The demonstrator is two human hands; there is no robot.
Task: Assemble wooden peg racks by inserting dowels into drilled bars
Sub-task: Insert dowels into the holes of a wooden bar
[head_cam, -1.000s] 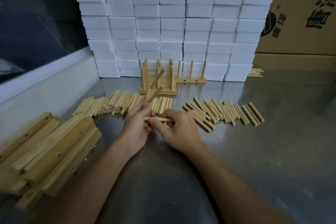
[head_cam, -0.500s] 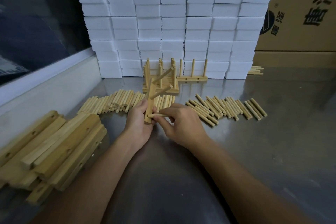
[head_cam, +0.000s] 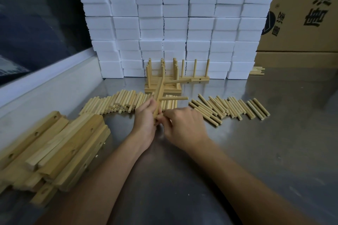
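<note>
My left hand (head_cam: 146, 115) grips a drilled wooden bar (head_cam: 158, 97) that stands tilted above the metal table. Two dowels (head_cam: 173, 98) stick out of the bar to the right. My right hand (head_cam: 182, 124) pinches a third dowel at the bar's lower end; that dowel is mostly hidden by my fingers. Loose dowels lie in a pile (head_cam: 120, 102) behind my left hand and in a row (head_cam: 230, 107) to the right. Finished peg racks (head_cam: 162, 86) stand at the back.
A heap of drilled bars (head_cam: 54, 151) lies at the left on the steel table (head_cam: 274, 151). A wall of white foam blocks (head_cam: 175, 23) stands behind, a cardboard box (head_cam: 301, 14) at the right with a few dowels (head_cam: 257, 70) below it.
The bar has swung more upright, its two dowels now pointing right. My right hand has pushed the third dowel toward the bar's lower end, and its free length has vanished behind my fingers.
</note>
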